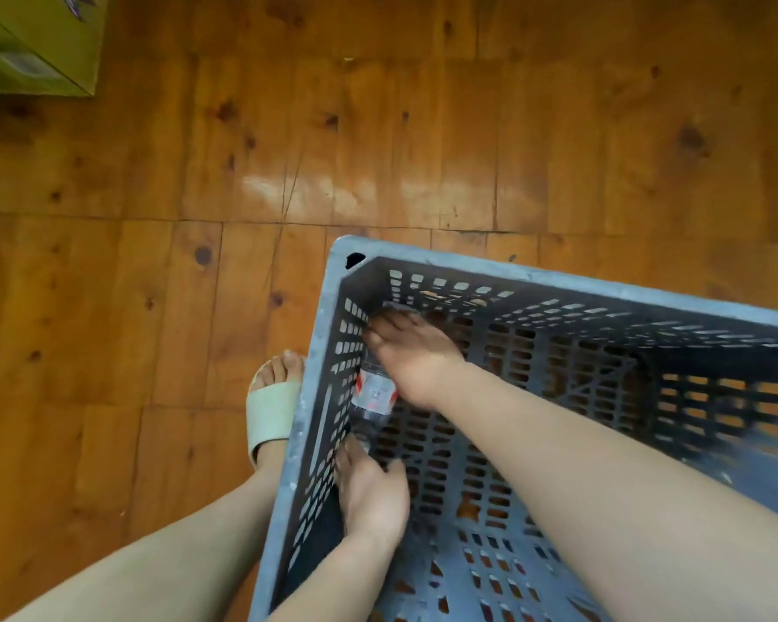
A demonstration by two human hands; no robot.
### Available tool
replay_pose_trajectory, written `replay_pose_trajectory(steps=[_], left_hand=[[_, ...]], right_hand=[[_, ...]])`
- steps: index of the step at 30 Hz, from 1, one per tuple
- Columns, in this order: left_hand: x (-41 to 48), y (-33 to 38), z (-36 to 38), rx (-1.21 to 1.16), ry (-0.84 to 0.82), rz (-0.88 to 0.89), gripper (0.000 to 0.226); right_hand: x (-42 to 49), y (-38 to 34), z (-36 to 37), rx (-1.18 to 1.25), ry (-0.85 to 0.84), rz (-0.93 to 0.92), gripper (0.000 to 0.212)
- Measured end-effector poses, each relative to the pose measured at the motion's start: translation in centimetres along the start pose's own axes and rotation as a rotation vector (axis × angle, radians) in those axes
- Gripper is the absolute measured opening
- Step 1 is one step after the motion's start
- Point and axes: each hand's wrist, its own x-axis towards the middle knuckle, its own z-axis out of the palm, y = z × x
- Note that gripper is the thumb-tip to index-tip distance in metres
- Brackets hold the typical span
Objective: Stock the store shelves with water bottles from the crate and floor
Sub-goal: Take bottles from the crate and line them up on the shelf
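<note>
One bottle (373, 393) is found lying in the crate (558, 278), along its left wall near the far corner. The right hand (407, 359) is laid over the bottle's far end; whether its grip is closed round the bottle cannot be told. The left hand (371, 493) is set at the near end, its grip spread, fingers straight, nothing pinched. No other bottle is made out in the crate, though its right side is blurred. No shelf is in view, and no bottles are seen on the floor (378, 127). The crate is judged nearly emptied; this bottle is not yet lifted or shelved.
</note>
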Motion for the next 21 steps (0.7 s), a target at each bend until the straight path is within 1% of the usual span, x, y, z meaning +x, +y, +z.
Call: replay_pose_trajectory(steps=[2,3,5,6,8,10,11,12,15,17,19,21], left_hand=[[0.5,-0.5,0.5,0.012,-0.008,-0.003,0.08],[0.8,-0.6,0.7,0.013,-0.024,0.001,0.081],[1.1,-0.7,0.9,-0.012,-0.04,0.009,0.078],[1.2,-0.7,1.0,-0.027,-0.038,0.016,0.073],[1.2,-0.7,0.9,-0.037,-0.058,0.037,0.057],[1.1,-0.8,0.8,-0.019,-0.11,0.068,0.046],[1.0,-0.7,0.8,-0.001,-0.142,0.082,0.043],[0.9,-0.7,0.9,0.02,-0.174,0.095,0.042],[-0.1,0.4,1.0,0.081,-0.237,0.124,0.039],[-1.1,1.4,0.8,0.144,-0.264,0.179,0.035],[-2.7,2.5,0.2,0.179,-0.292,0.276,0.03],[-4.7,3.7,-0.8,0.199,-0.323,0.366,0.027]], right_hand=[[0.8,0.0,0.9,-0.186,-0.061,-0.022,0.082],[0.7,0.0,1.2,-0.23,-0.09,-0.018,0.083],[0.0,0.1,2.3,-0.267,-0.137,0.017,0.082],[-0.7,0.3,2.8,-0.252,-0.142,0.039,0.08],[-2.7,1.1,4.9,-0.197,-0.146,0.096,0.077],[-5.1,2.0,6.9,-0.129,-0.133,0.177,0.079],[-6.4,2.3,7.7,-0.108,-0.127,0.217,0.08],[-7.8,2.5,8.3,-0.075,-0.165,0.248,0.078],[-12.8,2.7,9.5,0.002,-0.246,0.305,0.06],[-16.6,2.6,9.0,0.078,-0.247,0.337,0.062],[-20.3,2.4,7.7,0.237,-0.236,0.397,0.063],[-23.9,2.1,5.9,0.428,-0.233,0.475,0.056]])
